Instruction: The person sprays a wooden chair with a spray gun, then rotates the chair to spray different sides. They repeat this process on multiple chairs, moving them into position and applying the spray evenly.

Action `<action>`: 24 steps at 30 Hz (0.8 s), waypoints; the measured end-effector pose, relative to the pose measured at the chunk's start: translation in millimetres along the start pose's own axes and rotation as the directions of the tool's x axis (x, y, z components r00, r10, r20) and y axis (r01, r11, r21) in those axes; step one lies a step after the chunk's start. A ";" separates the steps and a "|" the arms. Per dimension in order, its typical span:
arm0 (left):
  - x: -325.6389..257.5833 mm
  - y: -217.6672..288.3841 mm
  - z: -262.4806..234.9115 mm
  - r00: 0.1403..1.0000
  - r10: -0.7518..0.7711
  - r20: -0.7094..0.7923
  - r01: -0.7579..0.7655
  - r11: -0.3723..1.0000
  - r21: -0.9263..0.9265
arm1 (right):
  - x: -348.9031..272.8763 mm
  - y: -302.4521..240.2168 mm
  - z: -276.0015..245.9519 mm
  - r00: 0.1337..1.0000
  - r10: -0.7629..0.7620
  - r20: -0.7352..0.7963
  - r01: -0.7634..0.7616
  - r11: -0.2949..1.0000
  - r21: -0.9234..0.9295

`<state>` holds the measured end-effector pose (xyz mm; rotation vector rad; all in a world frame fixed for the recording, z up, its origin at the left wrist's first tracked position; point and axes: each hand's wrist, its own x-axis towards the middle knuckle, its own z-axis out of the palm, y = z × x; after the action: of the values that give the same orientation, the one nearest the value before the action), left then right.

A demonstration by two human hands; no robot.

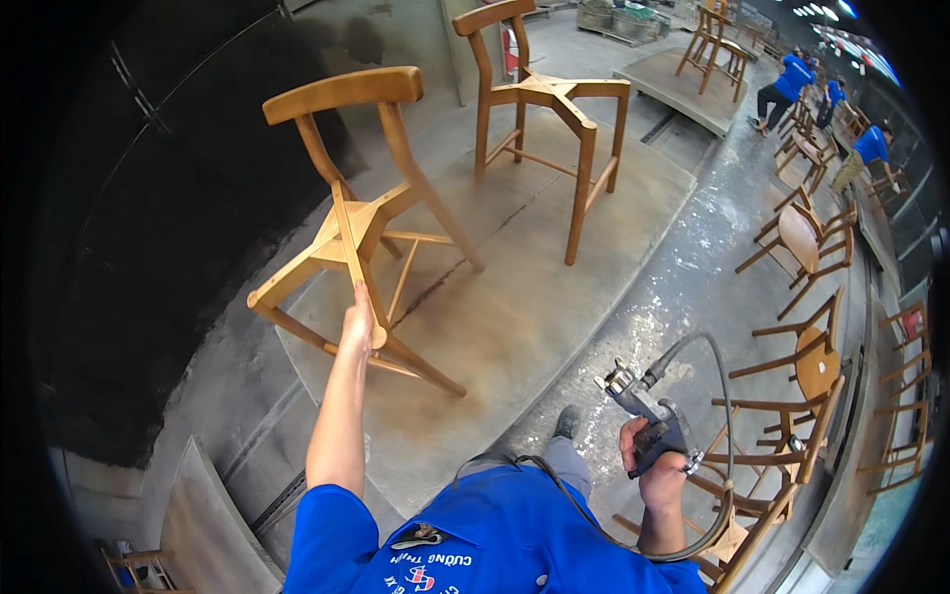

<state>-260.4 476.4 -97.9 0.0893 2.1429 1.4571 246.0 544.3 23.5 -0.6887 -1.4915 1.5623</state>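
A brown wooden chair frame (341, 233) without a seat pad stands tilted in front of me on a low platform. My left hand (359, 322) is closed round its near seat rail, close to the front corner. On the right, my right hand (653, 465) grips a dark spray gun (648, 416) with metal fittings, held away from the chair. A hose (720, 366) loops from the gun back past my wrist. Behind the gripped chair stands a second wooden chair frame (554, 94), upright, with a cross brace at seat level.
The flat platform (515, 317) under both chairs carries brown stain. Several wooden chairs (816, 356) line the right side, some close to my right arm. A dark wall (168, 228) rises at left. Farther back, co-workers in blue shirts (792, 74) stand among chairs.
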 end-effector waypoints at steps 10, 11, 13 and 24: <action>43.2 -1.9 34.4 0.935 -0.112 -0.336 -0.058 0.888 -0.457 | 36.5 -3.9 -21.2 0.949 0.313 0.026 -0.304 0.936 -0.177; 49.0 0.8 23.2 0.967 -0.148 -0.207 0.047 0.904 -0.424 | 39.1 -3.4 -27.4 0.940 0.340 0.033 -0.332 0.932 -0.147; 52.1 6.0 -2.5 0.962 -0.188 -0.197 0.124 0.946 -0.300 | 42.3 -6.5 -36.9 0.933 0.355 0.068 -0.348 0.933 -0.094; -2.1 -2.2 -256.6 0.508 0.447 -0.737 -0.268 0.895 0.358 | 79.9 17.1 -86.8 0.781 0.613 0.120 -0.582 0.784 -0.218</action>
<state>-377.9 258.6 -30.2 -0.0884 3.1947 1.7138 277.1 658.3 7.7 -1.2443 -1.6499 2.0332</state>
